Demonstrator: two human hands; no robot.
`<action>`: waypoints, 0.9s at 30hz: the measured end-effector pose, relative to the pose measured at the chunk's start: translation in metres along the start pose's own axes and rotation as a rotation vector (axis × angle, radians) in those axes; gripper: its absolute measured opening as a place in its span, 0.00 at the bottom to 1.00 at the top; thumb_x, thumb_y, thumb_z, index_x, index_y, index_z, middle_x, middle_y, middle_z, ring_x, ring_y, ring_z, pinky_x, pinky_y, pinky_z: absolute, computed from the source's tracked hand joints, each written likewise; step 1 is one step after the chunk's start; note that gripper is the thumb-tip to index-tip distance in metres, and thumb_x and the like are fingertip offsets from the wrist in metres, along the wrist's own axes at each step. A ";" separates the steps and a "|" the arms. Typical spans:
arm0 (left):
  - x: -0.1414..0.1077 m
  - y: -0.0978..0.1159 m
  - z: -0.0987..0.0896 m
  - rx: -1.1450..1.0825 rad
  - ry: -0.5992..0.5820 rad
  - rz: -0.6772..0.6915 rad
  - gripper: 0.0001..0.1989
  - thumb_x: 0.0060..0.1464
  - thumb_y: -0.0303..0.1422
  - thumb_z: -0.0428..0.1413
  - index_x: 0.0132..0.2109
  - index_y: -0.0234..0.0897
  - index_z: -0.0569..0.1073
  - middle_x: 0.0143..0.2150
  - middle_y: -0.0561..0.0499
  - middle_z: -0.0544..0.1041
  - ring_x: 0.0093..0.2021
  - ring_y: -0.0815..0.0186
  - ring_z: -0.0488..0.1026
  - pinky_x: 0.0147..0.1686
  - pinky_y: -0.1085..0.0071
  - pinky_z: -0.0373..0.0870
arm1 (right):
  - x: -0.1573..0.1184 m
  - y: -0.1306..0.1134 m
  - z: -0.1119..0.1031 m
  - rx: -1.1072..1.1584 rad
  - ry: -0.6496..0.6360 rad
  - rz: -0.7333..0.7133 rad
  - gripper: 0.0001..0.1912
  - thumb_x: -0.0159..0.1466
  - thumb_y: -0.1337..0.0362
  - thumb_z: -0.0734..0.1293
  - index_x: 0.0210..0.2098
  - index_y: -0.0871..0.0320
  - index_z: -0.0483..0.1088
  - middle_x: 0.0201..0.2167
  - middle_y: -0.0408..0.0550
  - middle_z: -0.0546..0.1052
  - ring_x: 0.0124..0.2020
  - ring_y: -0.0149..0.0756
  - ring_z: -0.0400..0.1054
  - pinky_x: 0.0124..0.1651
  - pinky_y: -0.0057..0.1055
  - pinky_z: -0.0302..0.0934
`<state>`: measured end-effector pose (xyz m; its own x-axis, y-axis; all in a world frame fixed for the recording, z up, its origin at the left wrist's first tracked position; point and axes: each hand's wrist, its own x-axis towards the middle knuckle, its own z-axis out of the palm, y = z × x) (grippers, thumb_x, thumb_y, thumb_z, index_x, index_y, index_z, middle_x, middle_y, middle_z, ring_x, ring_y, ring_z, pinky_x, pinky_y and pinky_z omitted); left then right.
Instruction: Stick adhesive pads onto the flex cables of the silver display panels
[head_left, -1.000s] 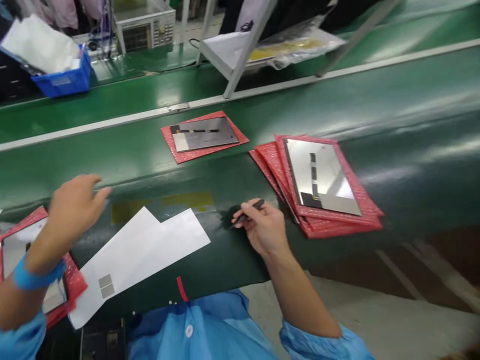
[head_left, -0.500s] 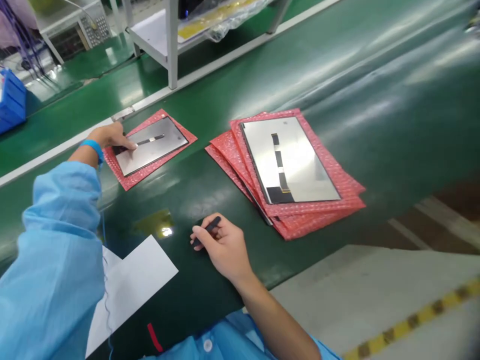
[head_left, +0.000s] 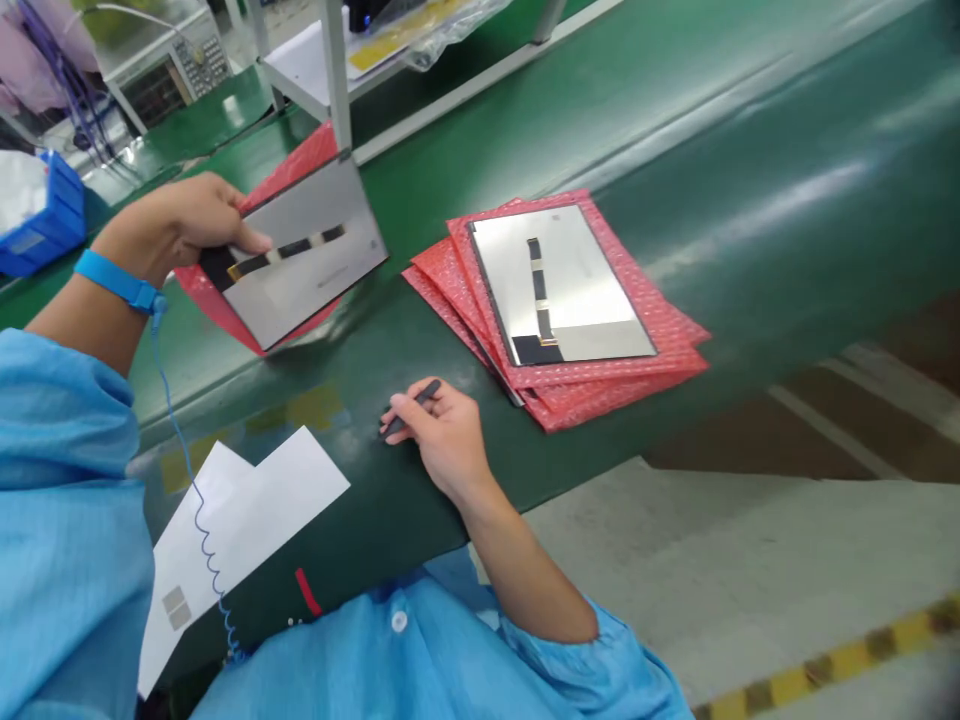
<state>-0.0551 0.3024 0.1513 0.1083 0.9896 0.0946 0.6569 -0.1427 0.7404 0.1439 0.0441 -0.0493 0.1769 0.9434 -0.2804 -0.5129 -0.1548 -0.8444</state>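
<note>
My left hand (head_left: 206, 218), with a blue wrist strap (head_left: 120, 282) and coiled cord, grips the left end of a display panel (head_left: 315, 285) and the red bubble-wrap sheet (head_left: 296, 165) behind it. Both are tilted up off the bench. The panel's silver back faces me, with a dark ribbon cable along it. Low over the bench, my right hand (head_left: 446, 432) is closed around a slim black pen-like tool (head_left: 411, 408). To its right lies another silver-backed panel (head_left: 589, 300) on a stack of red bubble-wrap sheets (head_left: 660, 345).
White paper sheets (head_left: 262, 510) and a red strip (head_left: 307, 592) lie on the green bench (head_left: 390, 530) near me. A blue bin (head_left: 56, 225) stands at the far left. A metal shelf frame (head_left: 334, 75) rises at the back. The bench edge drops to the floor at right.
My left hand has lifted the panel and its bubble wrap off the bench and tilted them up. My right hand keeps the black tool in much the same place. The view has shifted slightly.
</note>
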 end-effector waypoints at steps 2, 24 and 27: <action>-0.043 0.024 0.004 -0.121 -0.133 -0.172 0.12 0.47 0.15 0.74 0.34 0.23 0.78 0.24 0.54 0.76 0.35 0.62 0.80 0.52 0.35 0.80 | -0.004 -0.005 -0.007 0.057 0.014 0.012 0.25 0.50 0.49 0.84 0.31 0.55 0.70 0.22 0.44 0.80 0.21 0.34 0.76 0.21 0.23 0.72; -0.320 -0.065 0.106 0.012 -0.009 -0.321 0.12 0.70 0.39 0.56 0.38 0.41 0.78 0.40 0.44 0.82 0.46 0.51 0.79 0.56 0.55 0.73 | -0.016 -0.052 0.040 -0.287 -0.101 -0.369 0.09 0.61 0.62 0.79 0.30 0.52 0.76 0.24 0.42 0.81 0.25 0.36 0.80 0.27 0.28 0.78; -0.314 -0.099 0.086 0.166 0.087 -0.241 0.15 0.70 0.35 0.52 0.57 0.38 0.78 0.64 0.38 0.77 0.66 0.47 0.70 0.69 0.48 0.63 | 0.015 -0.017 0.076 -0.295 -0.304 -0.266 0.15 0.60 0.57 0.82 0.31 0.53 0.74 0.27 0.41 0.82 0.30 0.35 0.82 0.29 0.25 0.78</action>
<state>-0.0899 0.0037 -0.0084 -0.1249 0.9921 -0.0086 0.7694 0.1023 0.6305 0.0908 0.0828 -0.0044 -0.0065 0.9975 0.0710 -0.2165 0.0679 -0.9739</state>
